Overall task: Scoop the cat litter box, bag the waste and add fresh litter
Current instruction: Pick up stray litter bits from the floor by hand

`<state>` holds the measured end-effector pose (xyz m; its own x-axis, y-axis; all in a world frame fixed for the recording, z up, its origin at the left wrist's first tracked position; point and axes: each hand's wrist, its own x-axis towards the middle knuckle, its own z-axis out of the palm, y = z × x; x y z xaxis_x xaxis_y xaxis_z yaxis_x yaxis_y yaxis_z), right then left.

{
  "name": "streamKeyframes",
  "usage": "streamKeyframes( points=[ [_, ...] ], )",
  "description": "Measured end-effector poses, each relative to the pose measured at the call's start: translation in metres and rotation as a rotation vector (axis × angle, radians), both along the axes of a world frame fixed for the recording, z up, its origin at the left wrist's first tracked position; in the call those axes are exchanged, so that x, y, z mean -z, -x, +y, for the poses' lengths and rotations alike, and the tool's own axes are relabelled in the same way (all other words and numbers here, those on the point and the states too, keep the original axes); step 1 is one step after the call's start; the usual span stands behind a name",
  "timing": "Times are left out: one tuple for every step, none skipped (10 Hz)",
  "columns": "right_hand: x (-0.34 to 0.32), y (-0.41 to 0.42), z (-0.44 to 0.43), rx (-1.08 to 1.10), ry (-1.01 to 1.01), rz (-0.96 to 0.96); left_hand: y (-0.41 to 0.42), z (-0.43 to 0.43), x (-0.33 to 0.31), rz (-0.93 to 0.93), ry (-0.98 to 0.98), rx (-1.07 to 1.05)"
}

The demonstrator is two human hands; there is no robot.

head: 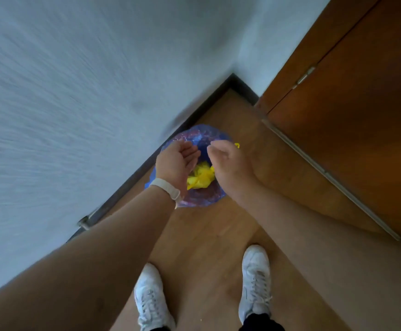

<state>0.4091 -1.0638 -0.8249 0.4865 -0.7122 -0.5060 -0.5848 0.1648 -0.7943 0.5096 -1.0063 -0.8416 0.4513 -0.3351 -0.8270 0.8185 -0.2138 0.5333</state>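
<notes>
A bin lined with a blue plastic bag stands on the wooden floor by the wall. A crumpled yellow bag lies inside it. Both my hands hover over the bin's mouth. My left hand, with a white band on its wrist, is open and holds nothing. My right hand has its fingers curled in, with nothing visible in them. No litter box or scoop is in view.
A grey-white wall with a dark skirting board runs along the left. A brown wooden door with a metal threshold strip is at the right. My two white shoes stand on the wooden floor below the bin.
</notes>
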Motion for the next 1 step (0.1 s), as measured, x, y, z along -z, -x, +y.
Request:
streamKeyframes(
  points=[
    [0.0488, 0.0190, -0.0093, -0.289, 0.168, 0.200, -0.0059, 0.0026, 0.0571, -0.212, -0.148, 0.349]
  ],
)
